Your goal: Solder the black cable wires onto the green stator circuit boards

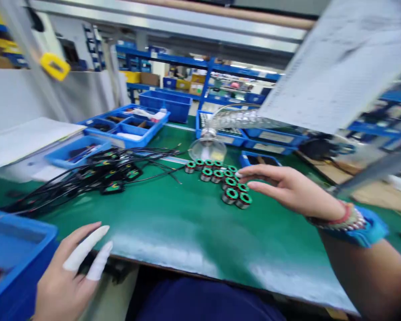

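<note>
Several small ring-shaped motor stators (pixel 231 194) with green tops stand grouped on the green table. My right hand (pixel 284 187) reaches in from the right, its fingertips at the right side of this group. Thumb and fingers are apart, and I see nothing held between them; whether they touch a stator I cannot tell. Over the table's front edge, beside a blue bin (pixel 36 232), my left hand (pixel 63 276) hangs with fingers spread and nothing in it. White covers sit on two of its digits. Green and red parts lie inside that bin, partly cut off.
Black cables with small boards (pixel 112 171) lie in a heap at left. Behind them are a small blue tray (pixel 76 151) and a divided blue tray (pixel 133 138). A clear funnel-shaped hood (pixel 200 149) hangs behind the stators. A paper sheet (pixel 334 67) hangs upper right.
</note>
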The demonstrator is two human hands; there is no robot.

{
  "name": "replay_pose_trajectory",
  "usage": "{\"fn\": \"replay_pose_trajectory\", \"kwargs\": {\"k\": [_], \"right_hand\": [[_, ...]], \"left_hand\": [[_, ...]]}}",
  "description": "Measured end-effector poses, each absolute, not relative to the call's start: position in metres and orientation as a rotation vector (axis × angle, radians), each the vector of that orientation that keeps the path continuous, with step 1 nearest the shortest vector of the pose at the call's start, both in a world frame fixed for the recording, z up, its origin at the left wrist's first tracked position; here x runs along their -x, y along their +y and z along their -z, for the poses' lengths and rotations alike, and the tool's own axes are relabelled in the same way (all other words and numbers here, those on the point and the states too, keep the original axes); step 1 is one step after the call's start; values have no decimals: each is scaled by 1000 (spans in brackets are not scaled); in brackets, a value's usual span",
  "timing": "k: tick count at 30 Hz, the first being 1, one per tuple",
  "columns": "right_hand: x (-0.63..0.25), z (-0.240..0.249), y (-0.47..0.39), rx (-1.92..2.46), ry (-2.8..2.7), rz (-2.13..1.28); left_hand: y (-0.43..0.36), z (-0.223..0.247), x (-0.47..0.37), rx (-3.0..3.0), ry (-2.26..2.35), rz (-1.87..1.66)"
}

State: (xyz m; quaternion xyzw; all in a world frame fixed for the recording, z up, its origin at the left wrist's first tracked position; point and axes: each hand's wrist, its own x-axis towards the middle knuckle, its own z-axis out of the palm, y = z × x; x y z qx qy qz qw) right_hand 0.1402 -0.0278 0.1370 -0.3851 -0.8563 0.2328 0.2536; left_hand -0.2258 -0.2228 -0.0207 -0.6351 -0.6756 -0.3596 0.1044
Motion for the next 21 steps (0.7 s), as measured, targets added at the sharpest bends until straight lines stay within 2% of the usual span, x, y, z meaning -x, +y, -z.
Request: {"fn": "replay_pose_trajectory", "kwargs": {"k": [2,5,9,14,21], "right_hand": [[-206,-100,-36,1268,-1939,-786],[-281,-32,-43,1353,-999,-1093],[-344,30,-24,1315,-581,-1030],[-392,35,39,1256,-374,-905],[-408,32,109,1331,-393,-823]], "left_hand": [[-178,21,210,2052,-1905,968],[-121,23,175,2280,-1782,791],[-68,17,113,2562,-1730,566],[-12,-1,21,2802,-1650,249],[58,5,-73,2852,-1517,131]]}}
